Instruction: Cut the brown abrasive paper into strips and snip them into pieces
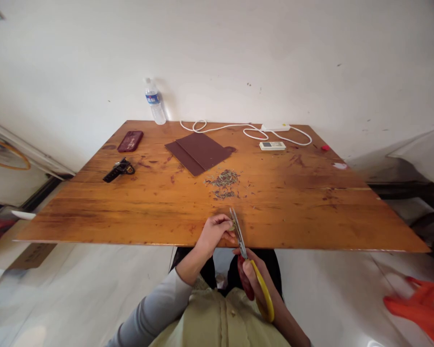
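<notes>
The right hand (255,270) is gripping yellow-and-red-handled metal scissors (263,294) — blades pointing away over the front edge of the brown wooden tabletop (130,212) — while the left hand (219,230) is pinching a small greenish piece (233,226) beside the blades.

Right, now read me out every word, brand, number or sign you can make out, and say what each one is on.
No text here is clear enough to quote.
Dark red phone: pale lettering, too blurred to read.
Bottle: marks on its blue label, too small to read.
Brown cardboard at the lower left: faint dark characters, illegible.
Remote control: any button markings are too small to read.
</notes>
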The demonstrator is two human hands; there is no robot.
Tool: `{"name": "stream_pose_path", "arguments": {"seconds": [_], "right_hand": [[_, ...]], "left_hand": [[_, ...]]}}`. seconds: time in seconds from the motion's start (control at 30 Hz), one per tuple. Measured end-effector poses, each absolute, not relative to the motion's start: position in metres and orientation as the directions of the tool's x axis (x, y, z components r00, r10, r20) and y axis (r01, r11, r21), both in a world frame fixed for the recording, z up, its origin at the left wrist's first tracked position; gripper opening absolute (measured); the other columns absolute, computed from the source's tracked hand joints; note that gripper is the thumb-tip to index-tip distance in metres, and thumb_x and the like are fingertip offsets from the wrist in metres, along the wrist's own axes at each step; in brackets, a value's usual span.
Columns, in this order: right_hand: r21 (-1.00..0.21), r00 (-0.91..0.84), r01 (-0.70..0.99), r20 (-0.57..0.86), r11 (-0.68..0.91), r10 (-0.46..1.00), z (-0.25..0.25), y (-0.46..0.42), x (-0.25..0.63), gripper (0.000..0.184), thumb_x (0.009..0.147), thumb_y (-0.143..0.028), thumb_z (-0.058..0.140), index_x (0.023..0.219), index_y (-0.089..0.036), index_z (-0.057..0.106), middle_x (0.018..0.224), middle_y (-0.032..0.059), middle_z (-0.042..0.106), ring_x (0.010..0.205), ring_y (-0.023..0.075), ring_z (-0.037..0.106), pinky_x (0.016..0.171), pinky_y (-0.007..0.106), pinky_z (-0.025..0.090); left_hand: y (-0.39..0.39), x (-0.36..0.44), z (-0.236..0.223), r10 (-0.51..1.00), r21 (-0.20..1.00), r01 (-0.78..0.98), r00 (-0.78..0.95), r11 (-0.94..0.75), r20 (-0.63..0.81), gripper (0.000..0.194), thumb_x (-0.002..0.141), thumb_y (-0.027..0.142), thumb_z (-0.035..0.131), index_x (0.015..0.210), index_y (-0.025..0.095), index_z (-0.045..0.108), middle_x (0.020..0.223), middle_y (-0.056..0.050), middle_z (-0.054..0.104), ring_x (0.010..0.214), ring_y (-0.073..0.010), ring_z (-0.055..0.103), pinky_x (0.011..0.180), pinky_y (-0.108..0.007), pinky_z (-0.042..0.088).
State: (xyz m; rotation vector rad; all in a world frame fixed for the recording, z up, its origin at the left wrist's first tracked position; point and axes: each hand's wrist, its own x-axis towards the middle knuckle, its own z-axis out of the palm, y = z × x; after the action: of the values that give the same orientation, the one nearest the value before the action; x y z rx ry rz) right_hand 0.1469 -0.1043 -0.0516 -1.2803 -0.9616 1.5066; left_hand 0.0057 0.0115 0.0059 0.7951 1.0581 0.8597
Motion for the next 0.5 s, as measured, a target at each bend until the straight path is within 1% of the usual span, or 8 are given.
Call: {"name": "stream_pose_path", "arguments": {"seconds": [0.13, 0.27, 0.37, 0.5], "right_hand": [[-0.927, -0.056, -0.190, -0.318, -0.323, 0.946, -0.0494, -0.1045, 0.1448, 0.079, 0.079, -0.092, 0.068, 0.108, -0.018, 0.065, 0.053, -0.0148, 0.032, 0.038, 0.0062, 0.020, 0.035, 0.020, 0.019], [-0.905, -0.044, -0.209, -0.369, -0.370, 0.928, -0.0469, -0.1046, 0.1428, 0.077, 0.077, -0.091, 0.071, 0.104, -0.019, 0.065, 0.053, -0.0152, 0.031, 0.039, 0.0060, 0.020, 0.035, 0.019, 0.019], [-0.915, -0.054, -0.206, -0.344, -0.347, 0.938, -0.0466, -0.1044, 0.1428, 0.078, 0.076, -0.093, 0.069, 0.103, -0.019, 0.064, 0.052, -0.0153, 0.031, 0.038, 0.0058, 0.020, 0.035, 0.020, 0.019], [-0.939, -0.066, -0.184, -0.282, -0.290, 0.957, -0.0485, -0.1039, 0.1450, 0.081, 0.080, -0.093, 0.066, 0.110, -0.017, 0.065, 0.052, -0.0140, 0.036, 0.038, 0.0063, 0.022, 0.036, 0.021, 0.019]], "left_hand": [[0.0123, 0.0057, 0.0059, 0.888, 0.879, -0.188, 0.244, 0.438, -0.390, 0.016, 0.063, 0.032, 0.075, 0.061, 0.019, 0.066, 0.055, 0.001, 0.063, 0.048, -0.0123, 0.059, 0.052, -0.024, 0.051], [0.0124, 0.0056, 0.0056, 0.887, 0.877, -0.187, 0.238, 0.442, -0.397, 0.014, 0.063, 0.030, 0.074, 0.061, 0.019, 0.066, 0.055, 0.001, 0.063, 0.050, -0.0134, 0.061, 0.053, -0.024, 0.052], [0.0120, 0.0054, 0.0048, 0.887, 0.878, -0.187, 0.242, 0.440, -0.393, 0.015, 0.064, 0.030, 0.074, 0.061, 0.019, 0.065, 0.056, 0.001, 0.062, 0.049, -0.0131, 0.061, 0.053, -0.024, 0.052], [0.0119, 0.0052, 0.0043, 0.885, 0.873, -0.195, 0.236, 0.447, -0.401, 0.016, 0.064, 0.030, 0.075, 0.062, 0.019, 0.065, 0.055, 0.002, 0.063, 0.047, -0.0130, 0.062, 0.052, -0.024, 0.052]]}}
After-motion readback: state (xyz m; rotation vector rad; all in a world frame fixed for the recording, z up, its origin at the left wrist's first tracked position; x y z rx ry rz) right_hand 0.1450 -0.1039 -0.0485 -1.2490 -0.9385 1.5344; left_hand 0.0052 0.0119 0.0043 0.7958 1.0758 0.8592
